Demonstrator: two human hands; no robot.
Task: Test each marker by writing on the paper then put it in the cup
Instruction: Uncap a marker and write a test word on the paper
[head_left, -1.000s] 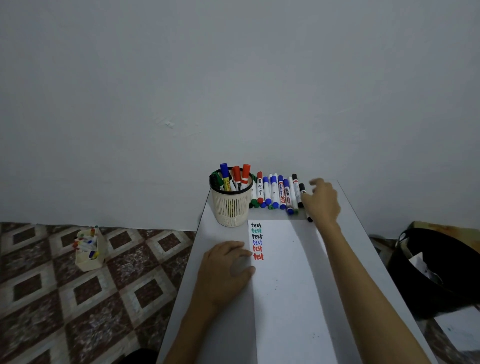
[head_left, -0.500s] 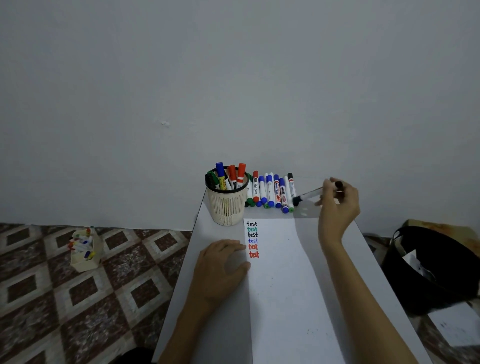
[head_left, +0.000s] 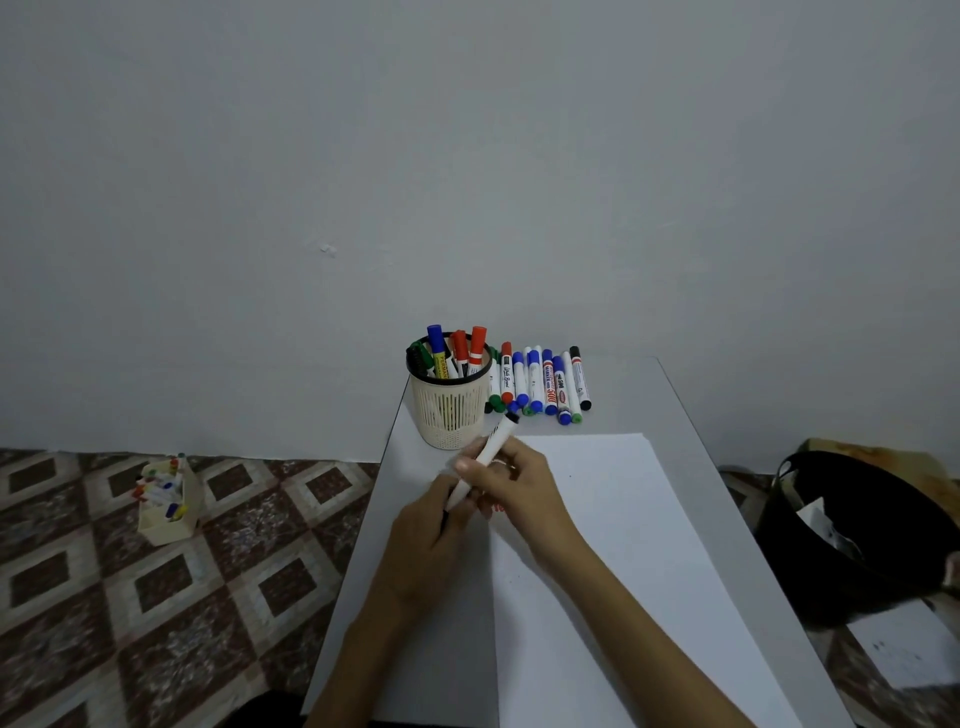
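A white marker with black ends (head_left: 488, 451) slants over the left edge of the white paper (head_left: 623, 545). My right hand (head_left: 519, 486) grips its barrel from the right. My left hand (head_left: 431, 540) holds its lower end, where the cap sits. Both hands cover the column of written test words. The cream mesh cup (head_left: 451, 408) stands just beyond, holding several markers with blue, red and green caps. A row of several markers (head_left: 543, 384) lies to the right of the cup by the wall.
The narrow grey table (head_left: 691, 415) stands against a pale wall. On the tiled floor, a small cream box of coloured items (head_left: 166, 501) sits to the left. A black bin (head_left: 852, 535) stands to the right, with a loose sheet (head_left: 909, 649) beside it.
My right hand has carried the black marker from the far right of the row to the paper's left edge. My left hand has lifted off the paper and taken its lower end.
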